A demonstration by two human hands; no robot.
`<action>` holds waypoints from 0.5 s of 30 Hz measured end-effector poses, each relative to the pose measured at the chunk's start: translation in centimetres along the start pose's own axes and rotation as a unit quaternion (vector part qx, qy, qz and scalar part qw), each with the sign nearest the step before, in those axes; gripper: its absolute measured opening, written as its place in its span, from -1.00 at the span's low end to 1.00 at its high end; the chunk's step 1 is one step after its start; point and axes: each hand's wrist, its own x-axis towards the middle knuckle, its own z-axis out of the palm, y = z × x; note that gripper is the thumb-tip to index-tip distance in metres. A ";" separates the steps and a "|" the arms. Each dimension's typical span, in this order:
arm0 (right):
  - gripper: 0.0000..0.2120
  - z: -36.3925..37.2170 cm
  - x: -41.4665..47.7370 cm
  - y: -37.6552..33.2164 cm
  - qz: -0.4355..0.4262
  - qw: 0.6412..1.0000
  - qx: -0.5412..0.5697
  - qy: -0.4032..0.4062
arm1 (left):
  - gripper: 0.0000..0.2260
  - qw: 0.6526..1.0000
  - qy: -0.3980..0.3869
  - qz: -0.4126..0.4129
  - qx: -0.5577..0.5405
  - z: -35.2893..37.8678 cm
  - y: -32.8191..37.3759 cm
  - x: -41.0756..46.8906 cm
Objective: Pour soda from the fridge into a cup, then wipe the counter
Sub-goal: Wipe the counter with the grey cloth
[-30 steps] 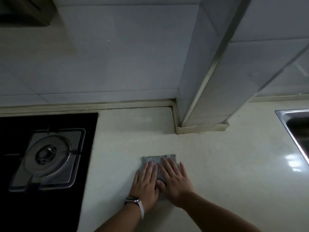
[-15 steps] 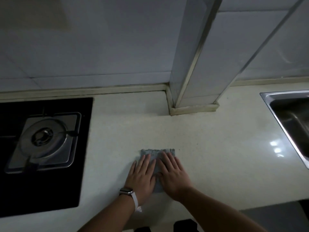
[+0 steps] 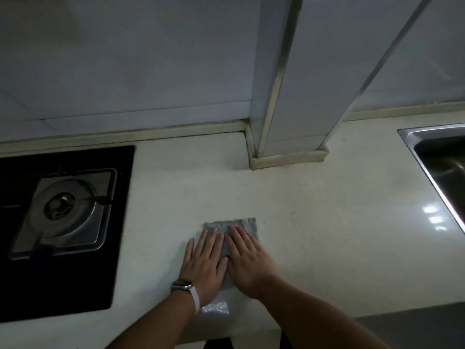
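Cloth (image 3: 237,226) flat on counter (image 3: 327,235) (both hands pressing): left hand (image 3: 205,267), right hand (image 3: 247,264).

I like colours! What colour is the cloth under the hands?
The cloth is grey with a speckled, bumpy texture, seen in the head view.

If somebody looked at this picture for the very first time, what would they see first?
Probably the two hands pressed flat, side by side, on a grey cloth in the middle of the pale counter: the left hand, with a watch on its wrist, and the right hand. Next, the black stove with its round burner on the left. A shiny metal sink peeks in at the right edge.
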 end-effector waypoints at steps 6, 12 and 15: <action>-0.39 -1.0 -0.5 5.7 -0.050 0.999 -0.013 0.010 | -0.40 0.998 0.021 -0.044 -0.029 0.3 5.0 2.3; -0.40 -2.4 -2.9 15.3 -0.075 0.997 -0.012 0.012 | -0.42 0.996 0.034 -0.075 -0.032 0.9 13.9 6.4; -0.40 -3.1 -4.8 20.0 -0.068 0.997 -0.014 0.018 | -0.42 0.997 0.027 -0.069 -0.031 0.8 18.6 8.4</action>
